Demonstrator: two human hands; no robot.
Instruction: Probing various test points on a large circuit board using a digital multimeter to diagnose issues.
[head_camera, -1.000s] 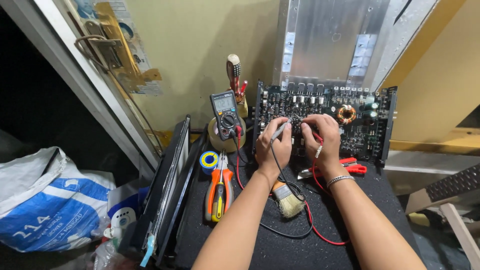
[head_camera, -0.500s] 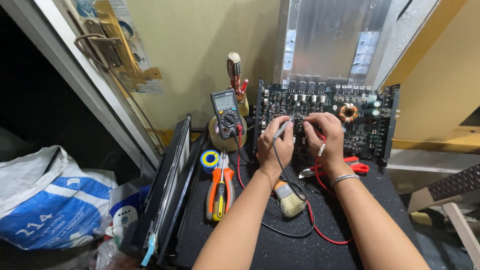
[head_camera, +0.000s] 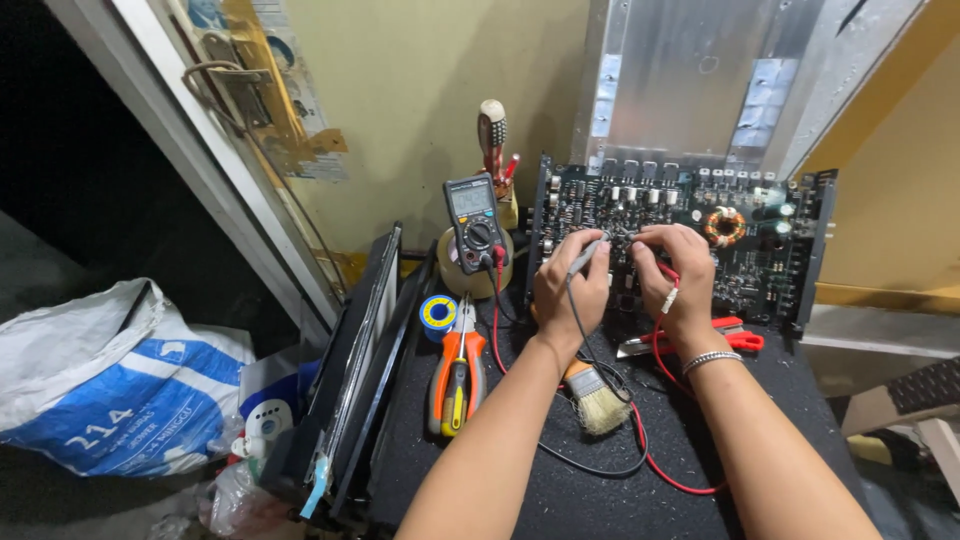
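A large dark circuit board (head_camera: 745, 235) leans at the back of a black mat (head_camera: 600, 490). My left hand (head_camera: 572, 285) grips a black test probe with its tip on the board's middle. My right hand (head_camera: 678, 272) pinches a red test probe beside it, also on the board. Black and red leads loop across the mat to a dark multimeter (head_camera: 472, 222) standing left of the board.
Orange pliers (head_camera: 455, 372), a small blue-and-yellow reel (head_camera: 437, 313), a paintbrush (head_camera: 596, 400) and a red-handled tool (head_camera: 725, 335) lie on the mat. A flat black panel (head_camera: 350, 370) leans at the left edge. A white-and-blue sack (head_camera: 110, 385) sits lower left. A metal plate (head_camera: 700, 80) stands behind.
Both hands have stayed on the board, with only slight shifts of the probe tips. Nothing else has moved.
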